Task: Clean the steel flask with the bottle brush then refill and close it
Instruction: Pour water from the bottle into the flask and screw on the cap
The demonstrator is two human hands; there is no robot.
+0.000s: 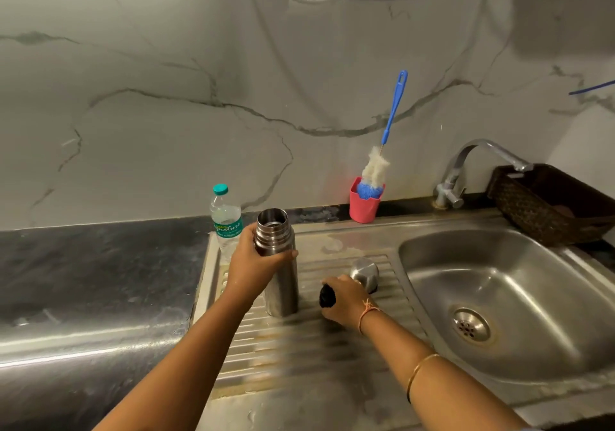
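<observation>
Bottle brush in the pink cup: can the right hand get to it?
Probably yes. The bottle brush stands handle-up in the pink cup by the wall, with nothing over it; only the steel cap lies between. But the right hand grips a black stopper and must set it down first.

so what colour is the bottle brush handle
Blue, on the bottle brush handle, clearest in the head view.

Steel flask upright and uncapped on the drainboard — left hand grips it just below the neck. Right hand holds a black stopper down on the ribs, with the steel cap on its side just beyond. Bottle brush stands in a pink cup at the far wall. Water bottle far-left of the flask.
</observation>
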